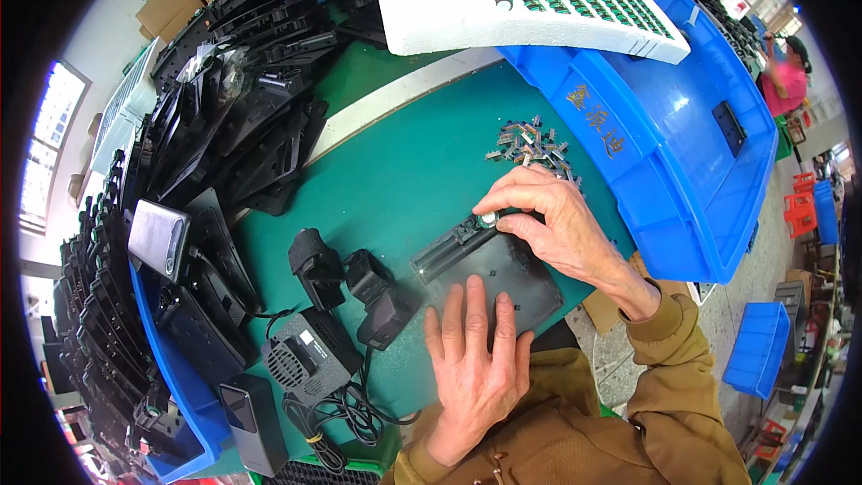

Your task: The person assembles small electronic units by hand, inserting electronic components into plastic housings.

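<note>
A flat black plastic housing point(530, 287) lies on the green table mat, with a raised channel along its far edge. My left hand point(476, 368) rests on its near part, fingers stretched out and holding nothing. At the housing's far right corner, my right hand point(561, 224) pinches a small round silver-and-green part point(488, 218) between thumb and forefinger. The part is at the end of the channel; whether it sits in it, I cannot tell. Just beyond this hand is a loose heap of small metal pieces point(536, 142), partly behind the fingers.
A white foam tray point(530, 29) with rows of green parts rests on a blue bin point(651, 171) at the far right. Black housings point(242, 117) are heaped at left. Nearer stand a vented black device point(310, 355), coiled cables point(364, 418) and a power bank point(254, 422).
</note>
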`<state>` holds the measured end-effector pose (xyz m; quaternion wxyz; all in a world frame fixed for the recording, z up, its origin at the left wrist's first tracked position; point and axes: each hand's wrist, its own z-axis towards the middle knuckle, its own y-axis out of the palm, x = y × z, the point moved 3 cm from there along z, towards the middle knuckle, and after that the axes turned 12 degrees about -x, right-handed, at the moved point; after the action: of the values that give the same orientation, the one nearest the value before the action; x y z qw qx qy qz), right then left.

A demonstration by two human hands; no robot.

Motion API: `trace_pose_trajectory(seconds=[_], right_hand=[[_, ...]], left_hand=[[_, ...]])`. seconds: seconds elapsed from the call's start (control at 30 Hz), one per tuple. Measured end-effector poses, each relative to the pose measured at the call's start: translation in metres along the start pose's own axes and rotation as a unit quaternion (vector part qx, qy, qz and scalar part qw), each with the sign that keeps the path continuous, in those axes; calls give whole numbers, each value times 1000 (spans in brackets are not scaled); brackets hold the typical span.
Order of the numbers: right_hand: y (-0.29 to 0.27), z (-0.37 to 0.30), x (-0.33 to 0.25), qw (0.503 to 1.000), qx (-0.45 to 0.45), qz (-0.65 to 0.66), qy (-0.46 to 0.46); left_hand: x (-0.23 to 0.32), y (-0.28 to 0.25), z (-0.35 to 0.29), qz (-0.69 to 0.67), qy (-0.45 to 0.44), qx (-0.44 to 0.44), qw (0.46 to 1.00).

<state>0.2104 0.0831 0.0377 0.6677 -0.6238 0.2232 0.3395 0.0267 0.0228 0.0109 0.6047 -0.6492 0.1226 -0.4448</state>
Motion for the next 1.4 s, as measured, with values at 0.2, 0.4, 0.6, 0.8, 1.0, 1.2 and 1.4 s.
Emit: trace_pose_trajectory(seconds=[0.2,0.4,0.6,0.8,1.0,1.2,1.4], right_hand=[[1,5,2,990,-35,99,92],[-1,7,4,994,-43,62,73],[-6,9,4,990,-67,96,79],[-7,5,3,988,-6,130,78],[-2,3,3,1000,-12,27,2],[-13,-2,-4,997,44,-57,-21],[-39,-38,18,991,107,-24,83]], left_hand=[[-2,1,-1,4,-6,-2,1000],[-1,1,0,2,-5,-1,1000],[-1,1,0,3,-4,1,1000],[-2,2,-1,5,-6,1,1000],[0,1,0,8,-2,3,1000],[-1,1,0,13,-2,8,1000],[1,1,-1,15,0,17,1000]])
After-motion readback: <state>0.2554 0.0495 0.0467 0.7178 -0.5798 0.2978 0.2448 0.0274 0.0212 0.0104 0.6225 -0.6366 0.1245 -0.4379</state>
